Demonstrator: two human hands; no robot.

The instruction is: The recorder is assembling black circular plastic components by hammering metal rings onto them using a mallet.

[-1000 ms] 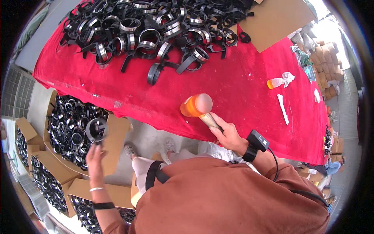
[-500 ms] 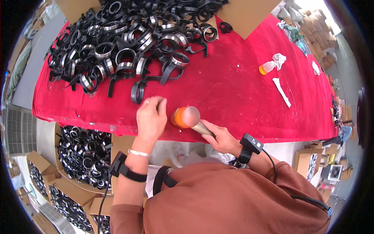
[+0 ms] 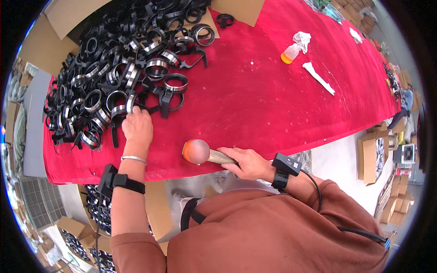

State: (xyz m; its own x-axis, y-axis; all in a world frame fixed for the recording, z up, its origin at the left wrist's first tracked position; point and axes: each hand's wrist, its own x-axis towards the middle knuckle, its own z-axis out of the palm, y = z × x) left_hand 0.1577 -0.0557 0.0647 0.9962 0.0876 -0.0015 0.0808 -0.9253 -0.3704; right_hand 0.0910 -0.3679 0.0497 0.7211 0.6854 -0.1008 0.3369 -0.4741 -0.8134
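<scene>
My right hand (image 3: pixel 249 164) grips the wooden handle (image 3: pixel 221 157) of a mallet, whose orange and pale rounded head (image 3: pixel 196 152) points left, near the front of the red-covered table. My left hand (image 3: pixel 138 127) reaches to the near edge of a heap of black rings with silver bands (image 3: pixel 93 101). Its fingers are bent and closed at a black and silver ring (image 3: pixel 131 103) with a strap-like black arm; the fingertips are partly hidden. Beside that hand, another ring (image 3: pixel 175 83) rests with its black tab pointing toward me.
A bottle with orange contents (image 3: pixel 289 54), crumpled white tissue (image 3: pixel 302 40) and a white strip (image 3: pixel 318 78) lie to the right on the red cloth (image 3: pixel 241 104). Cardboard flaps (image 3: pixel 241 10) border the heap. Boxes of similar rings (image 3: pixel 101 211) stand below the table, at left.
My left hand has moved left and forward, from beside the mallet to the rings. The view has shifted. My right hand still holds the mallet, its head now pointing more directly left.
</scene>
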